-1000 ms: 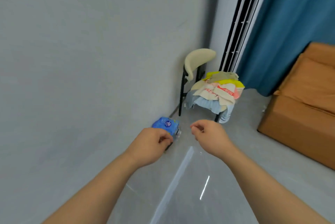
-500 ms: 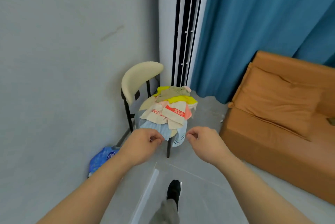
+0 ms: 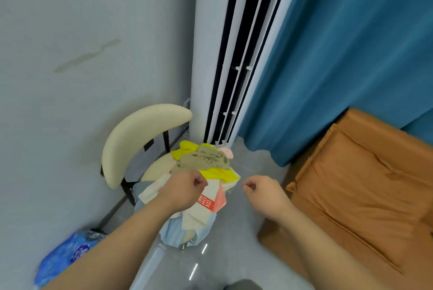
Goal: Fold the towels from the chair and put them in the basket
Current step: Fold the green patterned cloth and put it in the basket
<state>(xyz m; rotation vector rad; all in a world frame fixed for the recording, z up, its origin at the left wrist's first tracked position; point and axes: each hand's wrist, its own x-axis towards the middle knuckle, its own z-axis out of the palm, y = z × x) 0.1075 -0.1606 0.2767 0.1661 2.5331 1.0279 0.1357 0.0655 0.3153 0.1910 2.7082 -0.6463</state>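
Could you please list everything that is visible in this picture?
chair: one, cream with a black frame, against the wall
towels: several in a heap, yellow, olive, pink, cream, light blue, on the chair seat
air conditioner: one, white with black slots, in the corner behind the chair
curtain: one, blue, right of the air conditioner
sofa: one, orange-brown, at right
pack: one, blue, on the floor at lower left
left hand: curled, empty, over the towels
right hand: curled, empty, right of the towels
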